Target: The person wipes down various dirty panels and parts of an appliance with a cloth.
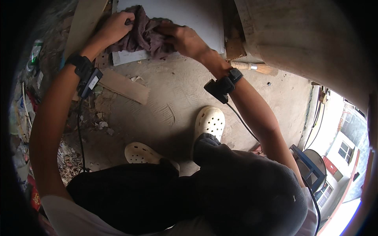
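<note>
A crumpled purple-brown cloth [144, 37] is bunched between my hands at the top of the view. My left hand [119, 26] grips its left side in a closed fist. On the other side, my right hand [184, 38] has its fingers on the cloth's right edge, partly lost in its folds. Beneath the cloth lies a flat white board [200, 20], its near edge resting above the concrete floor. Each wrist wears a black strapped device with a cable.
Brown cardboard strips [127, 85] and loose scraps lie on the floor [171, 82]. At the right is a straw brush [262, 68] beside a large pale curved surface [301, 38]. A green can [36, 53] and heaped litter line the left. My feet wear cream clogs [210, 121].
</note>
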Available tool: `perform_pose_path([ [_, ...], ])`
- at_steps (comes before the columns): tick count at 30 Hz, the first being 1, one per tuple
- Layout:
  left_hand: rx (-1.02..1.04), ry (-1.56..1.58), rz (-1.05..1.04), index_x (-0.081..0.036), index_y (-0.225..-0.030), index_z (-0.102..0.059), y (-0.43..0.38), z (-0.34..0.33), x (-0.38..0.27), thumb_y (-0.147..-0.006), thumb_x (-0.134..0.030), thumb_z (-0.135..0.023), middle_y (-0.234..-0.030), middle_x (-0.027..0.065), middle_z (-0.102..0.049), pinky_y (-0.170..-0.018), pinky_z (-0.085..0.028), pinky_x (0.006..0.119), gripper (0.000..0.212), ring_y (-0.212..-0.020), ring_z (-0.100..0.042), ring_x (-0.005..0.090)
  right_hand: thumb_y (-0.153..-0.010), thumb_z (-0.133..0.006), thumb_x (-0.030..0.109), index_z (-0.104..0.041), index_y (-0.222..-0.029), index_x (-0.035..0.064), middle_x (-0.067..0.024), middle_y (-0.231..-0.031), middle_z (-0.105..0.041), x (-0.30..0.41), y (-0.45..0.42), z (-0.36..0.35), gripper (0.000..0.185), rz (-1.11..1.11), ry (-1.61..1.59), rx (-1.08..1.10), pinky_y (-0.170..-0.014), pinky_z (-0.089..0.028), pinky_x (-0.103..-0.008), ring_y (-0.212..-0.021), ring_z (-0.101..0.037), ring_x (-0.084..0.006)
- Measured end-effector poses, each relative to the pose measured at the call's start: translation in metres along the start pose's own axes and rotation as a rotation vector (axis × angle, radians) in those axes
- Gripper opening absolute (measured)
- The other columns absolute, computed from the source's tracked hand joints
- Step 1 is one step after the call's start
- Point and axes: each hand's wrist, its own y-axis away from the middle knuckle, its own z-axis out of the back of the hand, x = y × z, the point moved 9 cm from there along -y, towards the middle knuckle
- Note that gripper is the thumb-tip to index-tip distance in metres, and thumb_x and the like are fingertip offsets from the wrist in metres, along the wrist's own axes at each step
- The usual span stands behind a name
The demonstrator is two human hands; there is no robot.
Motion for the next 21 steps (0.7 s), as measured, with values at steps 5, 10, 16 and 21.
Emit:
perform_pose_path([
  [5,0.088,0.119,-0.017,0.001,-0.116,-0.064,0.025,0.005,0.001,-0.092,-0.023,-0.069,-0.090,0.0072,-0.059,-0.073,-0.046,0.030,0.034,-0.084,-0.057,0.0148,-0.093,-0.057,-0.001,-0.054,-0.136,0.0062,-0.0164,-0.138,-0.056,-0.068,-0.008,0.078,0.044,0.079,0.162,-0.249,-0.097,-0.053,-0.0368,-0.120,-0.060,-0.0293],
  [10,0.310,0.214,0.099,0.000,-0.133,-0.056,0.036,-0.017,-0.021,-0.094,-0.027,-0.067,-0.100,0.0099,-0.062,-0.082,-0.047,0.027,0.048,-0.093,-0.059,0.0171,-0.092,-0.059,0.009,-0.055,-0.132,0.0048,-0.0260,-0.134,-0.056,-0.075,0.033,0.070,0.041,-0.298,0.460,-0.401,-0.101,-0.048,-0.0437,-0.124,-0.054,-0.0404],
  [16,0.249,0.496,0.094,0.002,-0.137,-0.052,0.027,-0.039,-0.011,-0.089,-0.011,-0.066,-0.101,0.0128,-0.065,-0.079,-0.049,0.029,0.051,-0.088,-0.061,0.0178,-0.088,-0.067,0.018,-0.058,-0.124,-0.0096,-0.0293,-0.134,-0.055,0.035,0.047,-0.017,0.046,-0.166,0.340,-0.410,-0.108,-0.043,-0.0432,-0.130,-0.050,-0.0414],
  [21,0.136,0.049,-0.191,-0.005,-0.132,-0.053,0.017,-0.017,-0.029,-0.084,0.003,-0.068,-0.094,0.0069,-0.050,-0.081,-0.047,0.031,0.051,-0.085,-0.053,0.0191,-0.081,-0.073,0.007,-0.061,-0.126,0.0011,-0.0211,-0.132,-0.059,0.021,0.029,0.012,0.048,-0.002,0.265,-0.181,-0.102,-0.048,-0.0414,-0.125,-0.054,-0.0382],
])
